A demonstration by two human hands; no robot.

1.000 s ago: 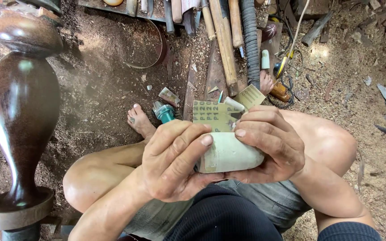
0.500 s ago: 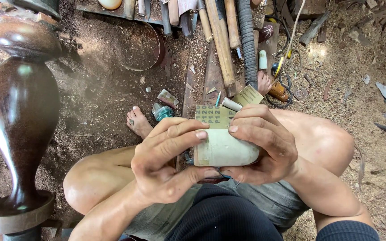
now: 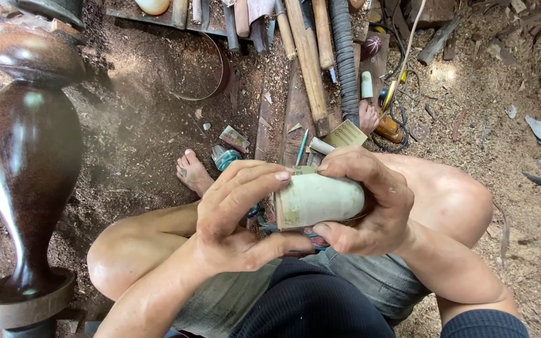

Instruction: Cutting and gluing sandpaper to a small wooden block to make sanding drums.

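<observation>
A pale, rounded wooden piece (image 3: 317,200) lies on its side between both hands, above my lap. My right hand (image 3: 370,200) wraps around its right end, thumb under and fingers over the top. My left hand (image 3: 236,216) is at its left end, fingertips on the top edge and thumb underneath. A greenish sheet of sandpaper (image 3: 305,170) peeks out under my right fingers, behind the piece. I sit cross-legged on the ground, knees to each side.
A tall dark turned wooden baluster (image 3: 29,163) stands at the left. Wooden-handled tools (image 3: 308,56) and a ribbed hose (image 3: 344,62) lie ahead among sawdust. A small teal bottle (image 3: 225,158) and a folded sandpaper piece (image 3: 345,133) rest near my feet.
The sandpaper sheet that stood up behind the piece has been folded down under my right fingers. My left hand slid left toward the piece's end, showing more of the pale wood.
</observation>
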